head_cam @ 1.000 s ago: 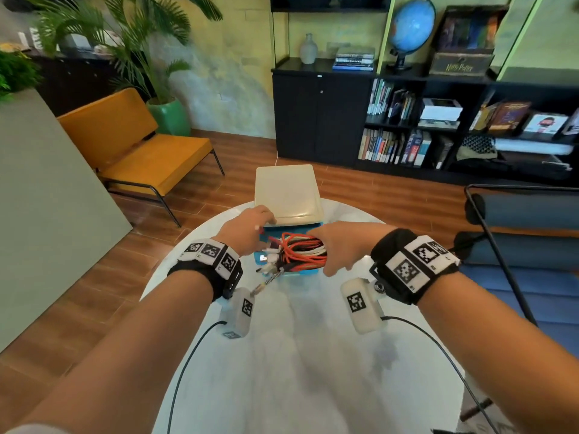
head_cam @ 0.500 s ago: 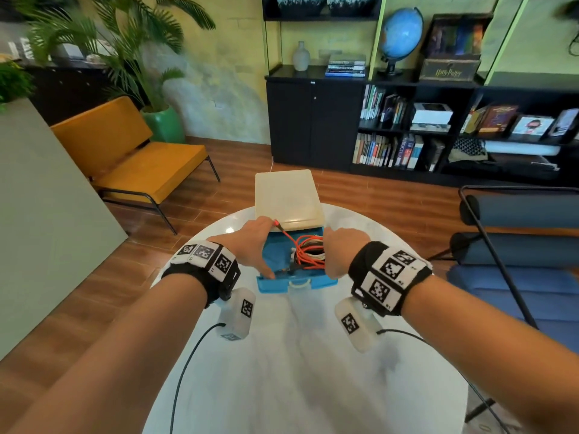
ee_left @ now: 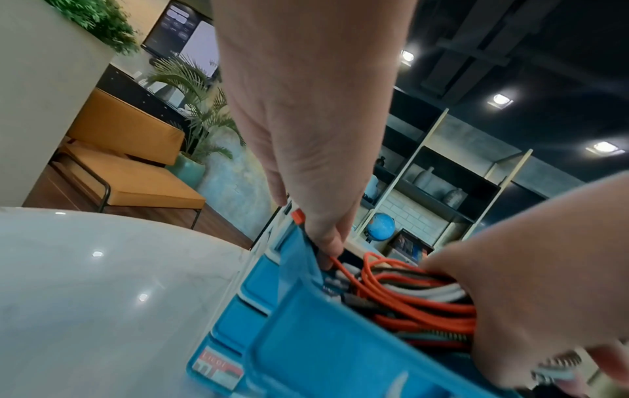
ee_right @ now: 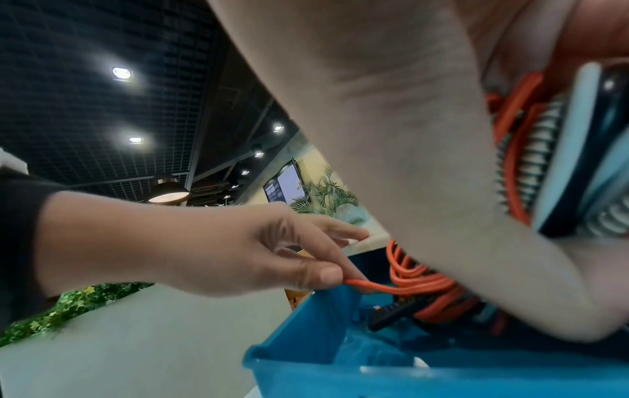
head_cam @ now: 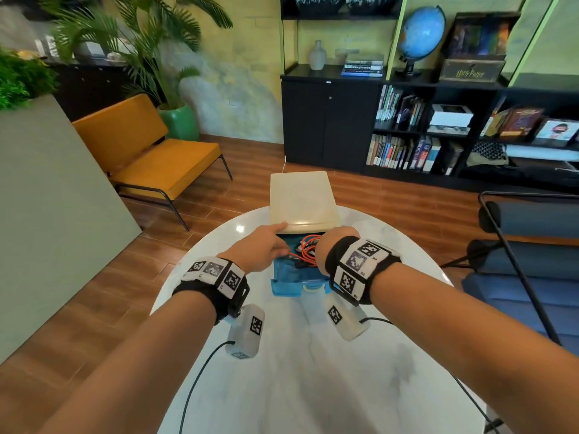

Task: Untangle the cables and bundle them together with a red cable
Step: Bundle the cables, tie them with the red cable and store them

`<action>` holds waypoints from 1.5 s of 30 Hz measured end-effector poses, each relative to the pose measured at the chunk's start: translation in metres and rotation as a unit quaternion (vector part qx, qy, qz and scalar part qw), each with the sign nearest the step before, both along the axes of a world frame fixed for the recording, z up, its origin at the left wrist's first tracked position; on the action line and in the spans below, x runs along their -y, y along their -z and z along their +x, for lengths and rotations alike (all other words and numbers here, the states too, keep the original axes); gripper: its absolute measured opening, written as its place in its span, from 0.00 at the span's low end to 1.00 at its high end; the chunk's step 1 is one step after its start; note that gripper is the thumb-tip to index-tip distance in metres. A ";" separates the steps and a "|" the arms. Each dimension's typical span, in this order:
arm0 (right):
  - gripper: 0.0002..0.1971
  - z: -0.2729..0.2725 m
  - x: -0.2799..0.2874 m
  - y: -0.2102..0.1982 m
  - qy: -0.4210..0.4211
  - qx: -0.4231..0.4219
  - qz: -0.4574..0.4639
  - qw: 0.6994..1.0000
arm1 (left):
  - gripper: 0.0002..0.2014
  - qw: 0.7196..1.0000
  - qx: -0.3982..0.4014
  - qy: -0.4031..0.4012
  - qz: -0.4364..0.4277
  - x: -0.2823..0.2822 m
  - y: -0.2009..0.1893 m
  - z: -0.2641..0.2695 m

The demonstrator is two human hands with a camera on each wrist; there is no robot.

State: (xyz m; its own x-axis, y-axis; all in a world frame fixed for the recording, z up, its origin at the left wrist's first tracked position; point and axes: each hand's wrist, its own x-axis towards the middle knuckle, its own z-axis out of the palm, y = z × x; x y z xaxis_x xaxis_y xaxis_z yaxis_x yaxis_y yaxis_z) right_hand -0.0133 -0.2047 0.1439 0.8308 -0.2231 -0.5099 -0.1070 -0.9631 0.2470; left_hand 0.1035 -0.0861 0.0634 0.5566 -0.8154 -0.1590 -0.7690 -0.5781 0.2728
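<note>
A bundle of cables, red, white and black, lies inside an open blue box on the white round table. My right hand reaches into the box and grips the bundle; its fingers are mostly hidden in the head view. My left hand is at the box's left wall and pinches a loose strand of the red cable between thumb and forefinger. That strand runs into the bundle. A metal-spring cable lies under my right palm.
The box's cream lid stands open behind it, over the table's far edge. An orange bench is left on the wooden floor, a black bookshelf at the back, a blue chair right.
The bundle, held above the box a second ago, has gone down into it with my right hand. My left hand moved from the lid's edge to pinch the red strand.
</note>
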 end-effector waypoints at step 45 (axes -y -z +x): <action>0.32 -0.012 -0.001 0.107 0.042 0.248 0.203 0.946 | 0.20 0.964 0.137 -0.171 -0.151 0.046 0.012 -0.005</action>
State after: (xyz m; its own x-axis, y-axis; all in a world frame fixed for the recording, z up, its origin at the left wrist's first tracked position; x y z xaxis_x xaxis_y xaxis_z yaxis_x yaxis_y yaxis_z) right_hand -0.0255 -0.2038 0.0371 0.9785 -0.1683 -0.1194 -0.1931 -0.9510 -0.2416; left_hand 0.0985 -0.1321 0.0511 0.7889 -0.5622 0.2481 -0.6141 -0.7366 0.2834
